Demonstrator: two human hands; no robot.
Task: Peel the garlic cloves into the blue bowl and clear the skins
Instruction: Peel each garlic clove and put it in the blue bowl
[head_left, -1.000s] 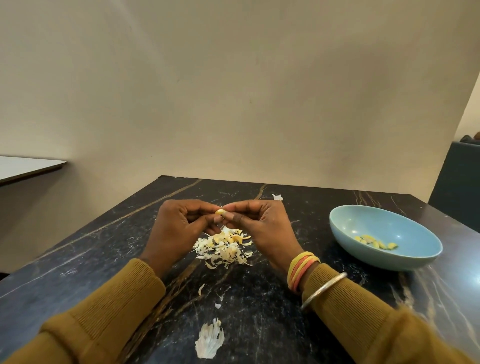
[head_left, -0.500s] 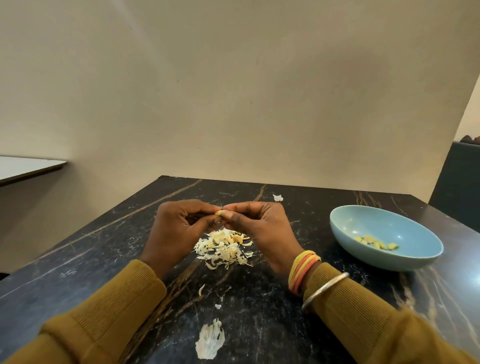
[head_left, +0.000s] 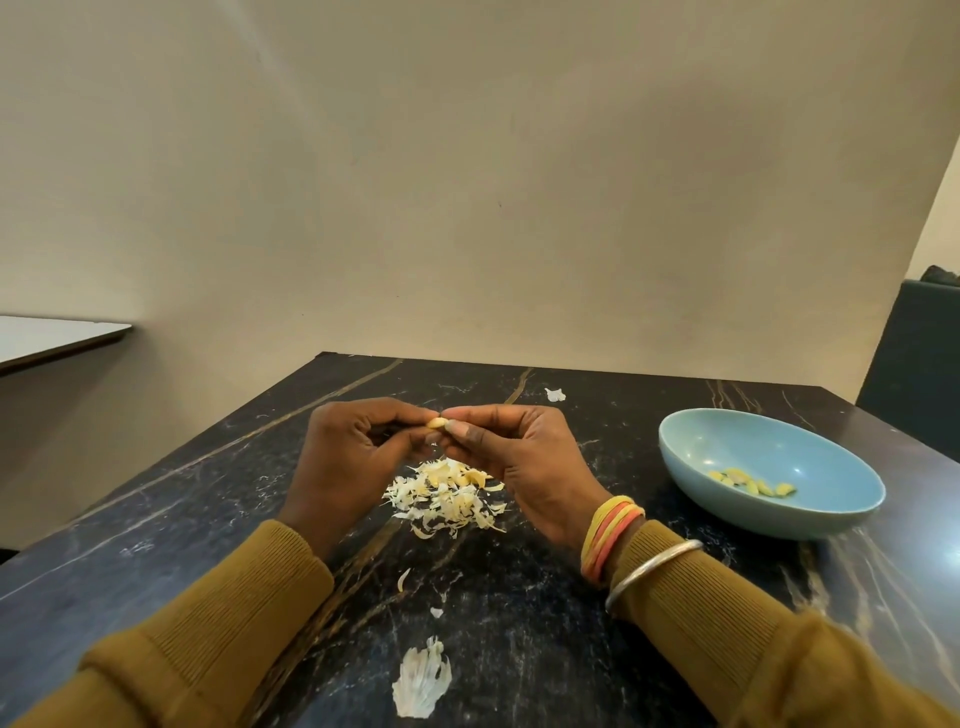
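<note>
A small pale-yellow garlic clove (head_left: 437, 423) is pinched between the fingertips of my left hand (head_left: 349, 457) and my right hand (head_left: 519, 462), held above the dark marble table (head_left: 156, 519). Directly beneath the hands lies a heap of white and yellowish garlic skins (head_left: 447, 496). The light blue bowl (head_left: 696, 457) stands to the right of my right hand and holds several peeled yellow cloves (head_left: 753, 482).
A large white papery skin piece (head_left: 422, 680) lies near the front of the table, with small flakes (head_left: 404, 579) above it. Another scrap (head_left: 556, 395) sits near the far edge. A white tabletop (head_left: 52, 338) is at left, a dark seat (head_left: 914, 364) at right.
Both hands stay in place over the skin heap, fingertips working slightly on the clove. The bowl and skins have not moved.
</note>
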